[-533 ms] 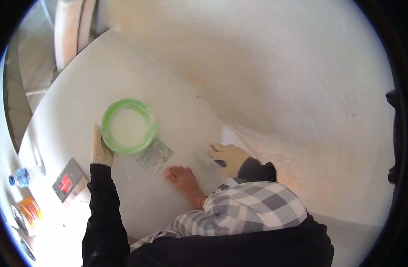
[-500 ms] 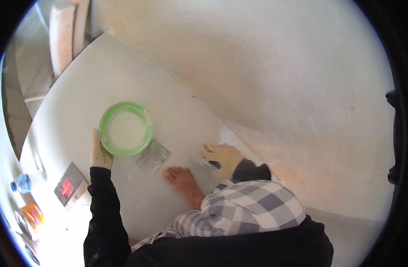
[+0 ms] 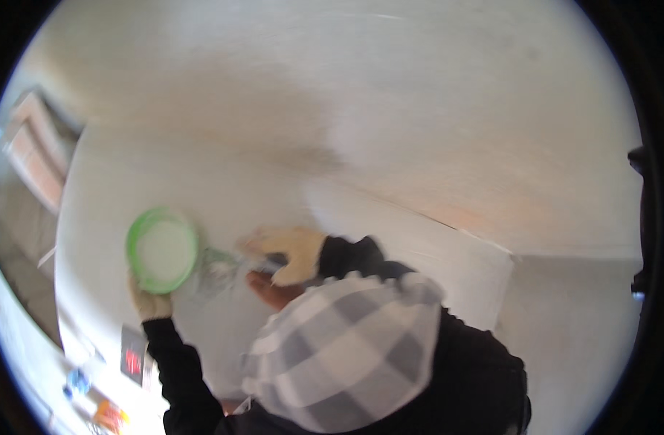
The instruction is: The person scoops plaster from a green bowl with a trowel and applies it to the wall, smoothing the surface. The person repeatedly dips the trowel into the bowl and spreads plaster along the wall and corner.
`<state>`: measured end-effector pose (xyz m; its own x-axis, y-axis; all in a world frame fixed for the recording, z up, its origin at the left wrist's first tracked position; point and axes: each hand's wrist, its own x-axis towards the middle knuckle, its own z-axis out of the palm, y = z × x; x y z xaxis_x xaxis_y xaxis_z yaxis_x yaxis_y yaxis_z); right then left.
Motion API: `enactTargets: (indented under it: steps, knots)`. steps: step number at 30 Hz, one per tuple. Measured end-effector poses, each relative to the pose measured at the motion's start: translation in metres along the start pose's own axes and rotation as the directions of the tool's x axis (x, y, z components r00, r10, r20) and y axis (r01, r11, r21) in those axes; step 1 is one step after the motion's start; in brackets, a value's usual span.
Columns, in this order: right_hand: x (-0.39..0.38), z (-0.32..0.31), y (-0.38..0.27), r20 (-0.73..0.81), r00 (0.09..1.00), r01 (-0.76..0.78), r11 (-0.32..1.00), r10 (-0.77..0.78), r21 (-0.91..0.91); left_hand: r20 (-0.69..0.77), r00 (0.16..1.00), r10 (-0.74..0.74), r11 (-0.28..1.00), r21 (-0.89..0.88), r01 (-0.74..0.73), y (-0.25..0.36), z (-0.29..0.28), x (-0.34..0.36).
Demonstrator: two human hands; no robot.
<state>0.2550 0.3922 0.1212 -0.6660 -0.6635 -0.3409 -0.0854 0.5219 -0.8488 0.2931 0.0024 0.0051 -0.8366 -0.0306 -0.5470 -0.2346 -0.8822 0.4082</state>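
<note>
My left hand (image 3: 151,301), in a pale work glove, is closed on the near rim of a round green tub (image 3: 192,243) with a whitish inside. In another pale glove, my right hand (image 3: 292,250) reaches leftward, low over the pale surface by my bare foot (image 3: 270,290). Its fingers are smeared by motion. Something dark blue shows by its thumb, but I cannot tell whether it is held. Between the tub and my right hand lies a flat, rectangular, see-through piece (image 3: 217,272) with grey smears.
At the lower left lie a dark rectangular tool (image 3: 133,351) with a red patch, a bottle with blue on it (image 3: 77,383) and an orange container (image 3: 111,417). A pale, stained wall (image 3: 433,130) rises beyond the surface. Pinkish boards (image 3: 38,156) stand at the far left.
My view has turned and shifted. My right hand has moved left, close to the flat piece and over my foot. My left hand stays at the tub, now more beneath its near rim.
</note>
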Motion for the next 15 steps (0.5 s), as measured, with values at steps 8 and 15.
enactTargets:
  steps: [8,15]
  knots:
    - [0.079,-0.028,-0.002,0.545,0.837,0.033,0.99,0.045,-0.134,-0.077,0.994,0.072,0.997,0.04,-0.069,-0.008,0.035,-0.01]
    - [0.081,0.004,-0.044,0.681,0.732,0.04,0.999,-0.025,-0.006,-0.024,0.991,0.133,0.973,0.192,-0.126,-0.003,0.029,-0.013]
